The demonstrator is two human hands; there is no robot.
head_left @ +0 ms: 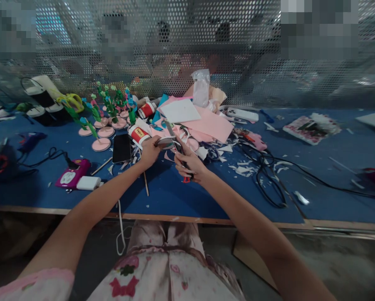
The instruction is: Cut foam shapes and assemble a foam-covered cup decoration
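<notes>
Pink foam everywhere on my blue table (162, 196), so status from the head view. My right hand (190, 164) is wrapped round the red handles of the scissors (176, 146), fingers closed on them, blades pointing up and away from me. Can't tell whether the blades are parted or pressed together. My left hand (149, 151) pinches a small foam piece (165, 143) between thumb and fingers, held right at the blades, above the table's near middle.

Progress, as I judge it: cutting is well underway. Pink discs (101, 144) with green stems (110, 102) already stand in a group at left, so several look finished. White and pink scraps (243, 169) litter the surface to the right. Pink sheets (210, 123) and a white sheet (180, 110) are stacked behind my hands, so stock remains. The piece in hand looks part-trimmed, not done.

Also nearby: phone (121, 148) and a paper cup (139, 134) just beside the left hand, black cable (269, 175) well right.
</notes>
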